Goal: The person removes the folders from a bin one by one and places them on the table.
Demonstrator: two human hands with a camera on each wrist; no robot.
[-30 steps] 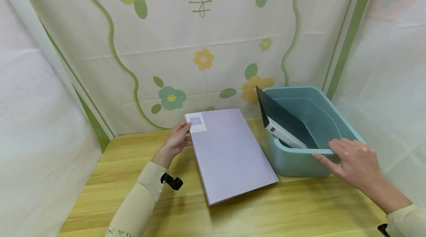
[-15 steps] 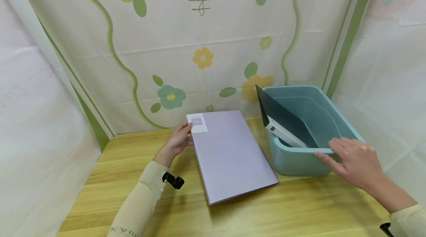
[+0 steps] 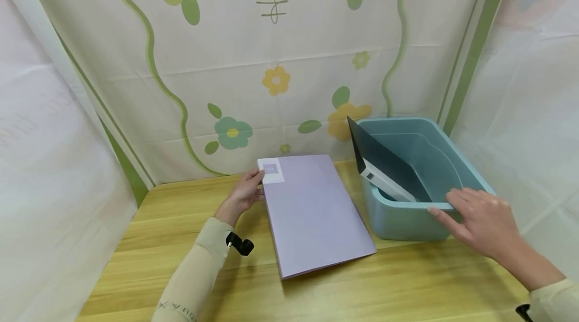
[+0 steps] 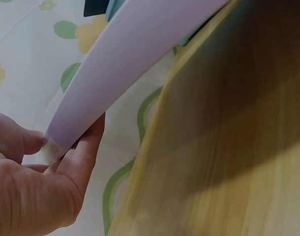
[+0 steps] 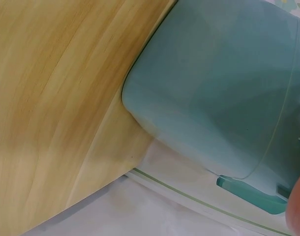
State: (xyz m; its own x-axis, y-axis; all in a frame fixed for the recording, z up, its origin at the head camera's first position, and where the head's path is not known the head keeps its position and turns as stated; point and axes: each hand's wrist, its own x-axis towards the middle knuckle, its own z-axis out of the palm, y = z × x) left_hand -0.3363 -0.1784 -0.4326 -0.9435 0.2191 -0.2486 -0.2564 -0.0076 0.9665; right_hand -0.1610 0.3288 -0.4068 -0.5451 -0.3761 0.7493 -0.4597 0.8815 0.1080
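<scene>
a large pale purple folder (image 3: 316, 211) is held at a slant over a wooden bench (image 3: 149, 241), just left of a blue tub (image 3: 407, 221), with a printed floral curtain (image 3: 307, 81) behind. the left hand (image 3: 246, 191) pinches the folder's left edge near its far corner, thumb on top beside a white label (image 3: 276, 177) and fingers underneath; the left wrist view shows that edge raised off the bench. the right hand (image 3: 486, 219) has its fingers bent over the tub's near rim, thumb lying along the outside. a black folder (image 3: 391, 161) leans in the tub, one corner sticking up past the rim. the purple folder looks light and fairly stiff, probably thin plastic, smooth enough to slip or swivel if pinched at one corner only, and hardly fragile, though its cover could flap open or its corners crease. the thicker spine side, where the left hand is, seems the firmest place to hold; a grip nearer the middle of that edge would likely balance it better. compared with a second ago, the folder and left hand sit slightly farther right and its far edge lower in the head view, while the tub, black folder and right hand look unchanged.
</scene>
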